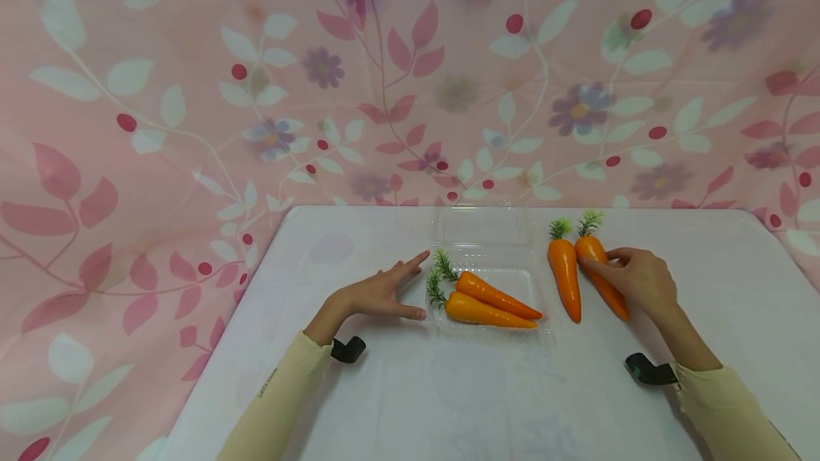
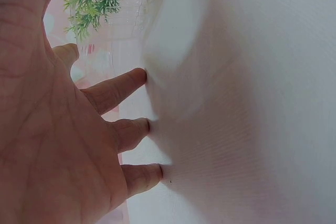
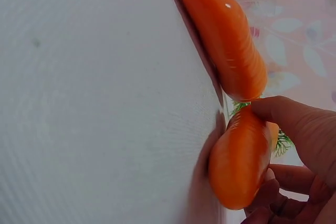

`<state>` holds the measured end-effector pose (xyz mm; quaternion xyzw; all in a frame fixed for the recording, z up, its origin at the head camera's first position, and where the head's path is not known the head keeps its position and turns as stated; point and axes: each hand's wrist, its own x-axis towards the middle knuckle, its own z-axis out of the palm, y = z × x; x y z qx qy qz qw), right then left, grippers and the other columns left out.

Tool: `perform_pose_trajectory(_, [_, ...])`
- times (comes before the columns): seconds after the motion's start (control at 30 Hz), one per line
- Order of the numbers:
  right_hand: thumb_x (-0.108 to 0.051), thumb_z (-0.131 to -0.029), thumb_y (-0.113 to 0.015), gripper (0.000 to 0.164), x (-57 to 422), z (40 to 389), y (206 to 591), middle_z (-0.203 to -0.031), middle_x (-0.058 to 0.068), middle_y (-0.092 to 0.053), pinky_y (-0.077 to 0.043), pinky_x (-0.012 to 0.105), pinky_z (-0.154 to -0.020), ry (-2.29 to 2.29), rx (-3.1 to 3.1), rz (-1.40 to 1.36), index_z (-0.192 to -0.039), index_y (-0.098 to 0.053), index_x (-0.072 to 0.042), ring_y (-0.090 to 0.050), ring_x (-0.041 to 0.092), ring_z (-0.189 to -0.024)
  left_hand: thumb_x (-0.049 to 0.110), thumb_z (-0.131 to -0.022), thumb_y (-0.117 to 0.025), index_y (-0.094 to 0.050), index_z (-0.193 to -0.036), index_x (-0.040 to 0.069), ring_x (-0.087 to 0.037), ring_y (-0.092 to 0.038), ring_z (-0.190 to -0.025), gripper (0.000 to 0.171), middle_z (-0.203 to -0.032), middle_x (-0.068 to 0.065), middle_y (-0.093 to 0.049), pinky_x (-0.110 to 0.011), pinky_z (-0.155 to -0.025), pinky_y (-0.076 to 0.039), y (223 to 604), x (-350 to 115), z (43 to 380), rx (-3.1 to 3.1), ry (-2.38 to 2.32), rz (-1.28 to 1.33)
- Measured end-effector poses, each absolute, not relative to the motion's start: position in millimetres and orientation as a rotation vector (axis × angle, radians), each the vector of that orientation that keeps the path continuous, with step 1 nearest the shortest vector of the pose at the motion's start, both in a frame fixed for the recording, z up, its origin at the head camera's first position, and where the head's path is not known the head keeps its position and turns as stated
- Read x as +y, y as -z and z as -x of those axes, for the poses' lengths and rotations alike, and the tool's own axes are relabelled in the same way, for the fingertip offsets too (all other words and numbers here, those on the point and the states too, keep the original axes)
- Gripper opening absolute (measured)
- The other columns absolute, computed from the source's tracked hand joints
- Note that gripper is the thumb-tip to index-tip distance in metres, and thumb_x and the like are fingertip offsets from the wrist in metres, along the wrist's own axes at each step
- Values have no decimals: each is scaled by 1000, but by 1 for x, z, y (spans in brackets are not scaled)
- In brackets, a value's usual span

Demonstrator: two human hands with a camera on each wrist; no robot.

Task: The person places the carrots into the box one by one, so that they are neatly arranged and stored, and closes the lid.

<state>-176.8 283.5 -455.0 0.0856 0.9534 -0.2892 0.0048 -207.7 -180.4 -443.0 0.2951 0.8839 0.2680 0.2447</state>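
My right hand (image 1: 643,280) pinches an orange carrot (image 3: 239,161) with a green leafy top, thumb on one side and fingers on the other. To its left a second carrot (image 1: 565,282) lies on the table, top pointing to the back. A clear plastic box (image 1: 522,280) stands open in the middle. Inside it an upper carrot (image 1: 496,294) and a lower carrot (image 1: 490,311) lie side by side, their leafy tops over the box's left edge. Beside that edge is my left hand (image 1: 381,294), fingers spread and holding nothing; in the left wrist view its fingertips (image 2: 139,74) rest on the table.
The box's clear lid (image 1: 482,226) is folded back toward the table's rear edge. A white cloth covers the table (image 1: 410,404). Behind it hangs a pink curtain (image 1: 410,91) with leaves and flowers. Each wrist carries a black camera mount (image 1: 650,370).
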Motion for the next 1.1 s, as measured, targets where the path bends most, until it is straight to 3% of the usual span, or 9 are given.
perform_pose_trajectory(0.7, [-61, -85, -68, 75, 284, 176, 450, -89, 15, -62, -43, 29, -54, 1005, 3021, -288, -119, -63, 6, -55, 26, -72, 62, -80, -72, -1, -159, 35, -37, -3, -149, 110, -159, -4, -31, -67, -111, -3, 438, -180, 207, 2408, -722, -800])
perform_pose_trajectory(1.1, [-56, -86, -70, 68, 276, 172, 438, -83, 12, -61, -40, 30, -47, 1068, 3102, -215, -116, -66, 5, -50, 25, -66, 63, -80, -72, -1, -159, 36, -36, -2, -149, 110, -158, -3, -31, -67, -111, -2, 441, -180, 207, 2408, -731, -800])
